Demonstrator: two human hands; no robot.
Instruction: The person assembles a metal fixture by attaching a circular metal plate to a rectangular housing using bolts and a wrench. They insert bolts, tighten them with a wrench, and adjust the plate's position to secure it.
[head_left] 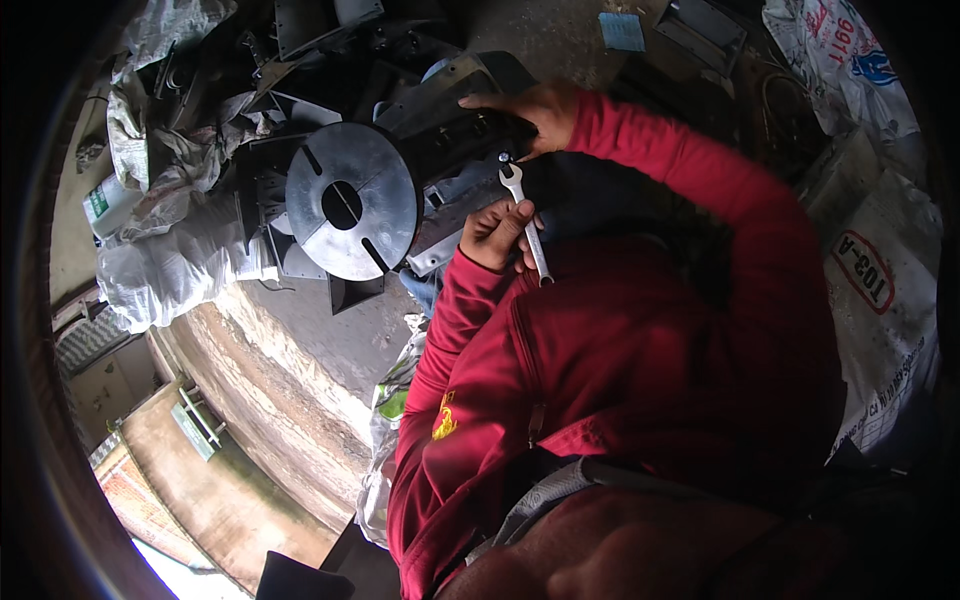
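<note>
1 wrench point(515, 190) grasped by the left hand point(493, 234), 1 slotted disc point(376, 200); right hand point(548, 112), grip: cannot tell.

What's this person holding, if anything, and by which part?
The left grip holds a silver wrench by its shaft. The right grip is at the dark metal assembly; whether it holds anything can't be told.

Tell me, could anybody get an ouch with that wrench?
Maybe! Two things could go wrong:

1. The wrench has its open end close to a small shiny bolt. If it slipped, the left hand holding it might bang its knuckles.

2. The right hand is bare and close to dark metal parts, so an edge might scratch it.
</note>
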